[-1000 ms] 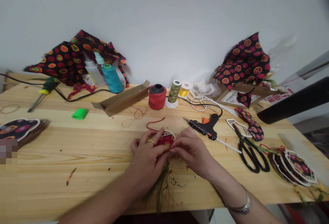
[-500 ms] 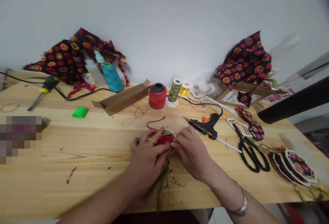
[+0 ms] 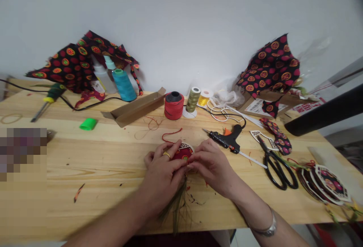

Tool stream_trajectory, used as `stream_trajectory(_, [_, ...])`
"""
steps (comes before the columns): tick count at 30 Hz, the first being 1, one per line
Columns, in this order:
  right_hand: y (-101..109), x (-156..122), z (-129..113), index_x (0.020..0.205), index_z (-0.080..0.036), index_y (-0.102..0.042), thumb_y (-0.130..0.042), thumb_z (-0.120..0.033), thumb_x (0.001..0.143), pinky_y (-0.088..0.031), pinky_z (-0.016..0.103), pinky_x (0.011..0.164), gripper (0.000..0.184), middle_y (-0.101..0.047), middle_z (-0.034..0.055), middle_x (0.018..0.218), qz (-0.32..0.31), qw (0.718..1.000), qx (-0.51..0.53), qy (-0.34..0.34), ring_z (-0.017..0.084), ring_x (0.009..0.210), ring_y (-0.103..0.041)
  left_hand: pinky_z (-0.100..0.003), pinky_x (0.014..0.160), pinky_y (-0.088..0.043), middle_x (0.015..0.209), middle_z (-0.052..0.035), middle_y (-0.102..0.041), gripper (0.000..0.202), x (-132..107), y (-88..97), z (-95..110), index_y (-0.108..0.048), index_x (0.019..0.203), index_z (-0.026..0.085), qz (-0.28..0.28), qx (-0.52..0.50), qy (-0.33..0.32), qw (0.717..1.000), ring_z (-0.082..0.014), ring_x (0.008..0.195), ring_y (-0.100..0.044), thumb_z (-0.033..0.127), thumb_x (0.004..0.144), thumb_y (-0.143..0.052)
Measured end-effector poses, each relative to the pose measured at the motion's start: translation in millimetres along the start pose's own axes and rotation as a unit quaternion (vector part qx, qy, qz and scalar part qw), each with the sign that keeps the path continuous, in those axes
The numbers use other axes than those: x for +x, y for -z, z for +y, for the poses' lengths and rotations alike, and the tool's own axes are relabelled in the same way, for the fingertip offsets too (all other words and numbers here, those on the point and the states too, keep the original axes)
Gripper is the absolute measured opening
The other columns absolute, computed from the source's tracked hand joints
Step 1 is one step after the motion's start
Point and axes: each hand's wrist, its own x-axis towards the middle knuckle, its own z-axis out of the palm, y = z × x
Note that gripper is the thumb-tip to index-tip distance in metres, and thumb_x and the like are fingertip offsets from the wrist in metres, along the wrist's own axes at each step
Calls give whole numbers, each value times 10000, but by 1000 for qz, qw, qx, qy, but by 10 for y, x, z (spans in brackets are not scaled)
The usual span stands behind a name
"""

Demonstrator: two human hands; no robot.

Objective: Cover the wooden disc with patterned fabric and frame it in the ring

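At the lower centre of the frame, the left hand grips the fabric ornament while the right hand pinches its lower right edge, and the olive tassel could tangle if its loose strands catch beneath the left forearm.

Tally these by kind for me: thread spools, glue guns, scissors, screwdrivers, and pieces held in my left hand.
Thread spools: 4 (red spool, olive spool, yellow spool, teal spool)
Glue gun: 1
Scissors: 1
Screwdriver: 1
Patterned fabric piece in left hand: 1
Total: 8
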Motion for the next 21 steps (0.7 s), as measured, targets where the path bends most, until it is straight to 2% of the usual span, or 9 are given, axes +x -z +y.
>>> stream_trajectory(4, [-17,-5,-8,827,-211,-679,-625,-142,870,-410,328,739,98,-579,15,756,-3,1000,5,2,173,795,-499,-590,887,-310,1427,-46,-521,248,11,-8,4,-745,987,368,0,0,1,1000,-363,1223,-426,249,888,-551])
stream_trajectory(8, [-22,-7,-33,792,-195,-636,-577,-142,896,-418,344,746,130,-580,28,763,-18,1000,-16,5,186,809,-484,-587,891,-309,1425,-45,-521,225,4,-15,4,-756,921,343,2,-5,3,1000,-361,1228,-430,250,883,-555])
stream_trajectory(14, [-47,-18,-76,769,-172,-574,-494,-132,921,-405,371,756,176,-577,64,807,-52,992,-116,-2,212,840,-446,-591,880,-305,1427,-61,-517,228,-5,4,2,-757,880,330,3,-8,-2,1000,-362,1232,-432,248,890,-544])
stream_trajectory(21, [-113,-39,-34,788,-176,-555,-497,-70,872,-375,383,759,147,-556,71,836,-78,971,-222,37,220,840,-415,-582,880,-308,1426,-52,-521,228,4,6,17,-752,841,312,3,-12,1,1000,-356,1230,-436,247,893,-540])
